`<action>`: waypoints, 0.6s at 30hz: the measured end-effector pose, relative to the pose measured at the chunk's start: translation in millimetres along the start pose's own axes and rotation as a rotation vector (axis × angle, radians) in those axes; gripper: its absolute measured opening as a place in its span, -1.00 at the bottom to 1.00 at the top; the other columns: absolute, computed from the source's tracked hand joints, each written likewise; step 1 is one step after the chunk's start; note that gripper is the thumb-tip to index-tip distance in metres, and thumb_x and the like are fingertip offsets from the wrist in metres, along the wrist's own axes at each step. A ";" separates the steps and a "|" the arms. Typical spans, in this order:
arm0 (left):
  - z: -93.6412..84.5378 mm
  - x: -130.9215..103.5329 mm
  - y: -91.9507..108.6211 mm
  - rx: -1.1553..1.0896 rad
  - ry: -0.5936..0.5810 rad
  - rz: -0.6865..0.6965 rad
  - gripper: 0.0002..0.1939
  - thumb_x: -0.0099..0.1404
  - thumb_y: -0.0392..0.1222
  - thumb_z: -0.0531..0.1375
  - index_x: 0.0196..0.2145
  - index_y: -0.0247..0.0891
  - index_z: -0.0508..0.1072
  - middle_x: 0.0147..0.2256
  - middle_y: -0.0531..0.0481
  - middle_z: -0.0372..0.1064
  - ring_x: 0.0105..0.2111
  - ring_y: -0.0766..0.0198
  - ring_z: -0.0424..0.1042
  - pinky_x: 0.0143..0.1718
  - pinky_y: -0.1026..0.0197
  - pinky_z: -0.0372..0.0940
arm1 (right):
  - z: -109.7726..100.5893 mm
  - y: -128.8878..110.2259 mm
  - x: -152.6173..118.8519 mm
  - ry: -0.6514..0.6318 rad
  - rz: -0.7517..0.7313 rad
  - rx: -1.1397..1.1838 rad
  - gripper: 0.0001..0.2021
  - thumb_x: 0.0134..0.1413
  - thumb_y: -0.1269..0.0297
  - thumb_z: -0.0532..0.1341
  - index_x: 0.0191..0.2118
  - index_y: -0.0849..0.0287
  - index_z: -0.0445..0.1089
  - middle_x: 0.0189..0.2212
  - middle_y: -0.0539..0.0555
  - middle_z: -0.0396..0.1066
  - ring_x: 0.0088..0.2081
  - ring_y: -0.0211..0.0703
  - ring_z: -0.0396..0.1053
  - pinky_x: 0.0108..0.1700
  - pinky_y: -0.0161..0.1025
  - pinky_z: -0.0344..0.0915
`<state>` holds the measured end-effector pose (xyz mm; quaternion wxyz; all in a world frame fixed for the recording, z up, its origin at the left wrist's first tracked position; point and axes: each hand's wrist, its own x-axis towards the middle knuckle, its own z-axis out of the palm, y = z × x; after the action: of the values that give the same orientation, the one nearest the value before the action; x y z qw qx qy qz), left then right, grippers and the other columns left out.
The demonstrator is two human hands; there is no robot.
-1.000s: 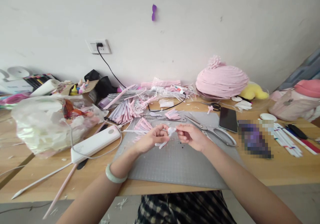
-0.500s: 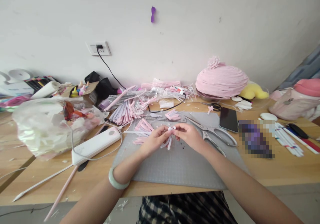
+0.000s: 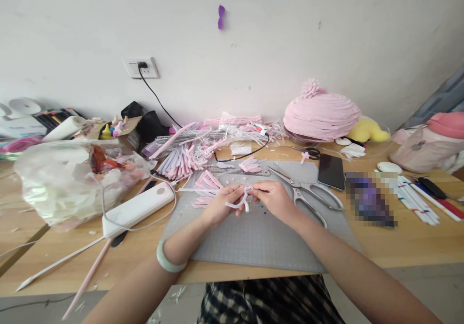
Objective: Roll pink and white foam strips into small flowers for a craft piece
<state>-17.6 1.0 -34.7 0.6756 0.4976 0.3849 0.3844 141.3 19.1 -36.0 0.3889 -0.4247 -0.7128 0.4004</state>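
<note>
Both my hands meet above the grey cutting mat (image 3: pixel 261 242). Between them is a small piece of pale fuzzy stems (image 3: pixel 235 204), twisted together at the top, with loose ends curving out to the left and down. My left hand (image 3: pixel 226 202) pinches it from the left, its fingers partly hidden behind it. From the right, the thumb and forefinger of my right hand (image 3: pixel 270 196) close on its upper end. Pink and white stem pieces (image 3: pixel 206 186) lie on the mat left of my hands, and a smaller pink bunch (image 3: pixel 251 164) lies behind them.
Large silver scissors (image 3: pixel 308 189) rest right of my right hand, beside a phone (image 3: pixel 331 172). A white power bank (image 3: pixel 139 209) with a cable lies left of the mat. Behind are bundled stems (image 3: pixel 181 162) and a pink coiled mass (image 3: pixel 321 116). White pens (image 3: pixel 418 201) lie far right.
The pale piece has turned between my fingers; one end now curves out to the left over my left hand. My hands have shifted only slightly.
</note>
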 end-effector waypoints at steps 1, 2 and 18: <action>0.4 -0.5 0.9 -0.052 -0.014 -0.033 -0.71 0.15 0.00 0.12 -0.48 -0.32 0.31 -0.70 0.15 0.16 -0.73 0.48 0.08 -0.65 0.35 -0.05 | -0.2 0.2 0.2 0.007 -0.033 -0.027 -0.80 -0.01 0.28 0.16 -0.52 0.17 0.49 -0.63 0.01 0.37 -0.58 -0.29 0.26 -0.51 -0.36 0.18; 0.8 -0.7 1.8 -0.095 -0.028 -0.064 -0.73 0.14 -0.02 0.13 -0.47 -0.32 0.31 -0.71 0.16 0.13 -0.74 0.48 0.06 -0.66 0.35 -0.06 | -0.3 0.4 0.3 0.012 -0.070 -0.054 -0.79 0.00 0.29 0.16 -0.53 0.17 0.48 -0.63 0.01 0.36 -0.58 -0.29 0.26 -0.50 -0.36 0.18; 5.2 -1.2 4.1 0.041 0.039 -0.005 -0.72 0.14 -0.01 0.06 -0.57 -0.26 0.24 -0.72 0.15 0.11 -0.71 0.42 0.06 -0.63 0.31 -0.01 | -4.0 -5.3 -1.7 0.028 -0.203 0.025 -0.91 -0.05 0.39 0.12 -0.49 0.15 0.34 -0.43 0.05 0.31 -0.39 -0.24 0.26 -0.35 -0.29 0.22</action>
<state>-13.9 -1.2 -29.5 0.6586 0.5030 0.4071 0.3842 143.8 16.9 -30.1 0.4426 -0.3510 -0.7416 0.3619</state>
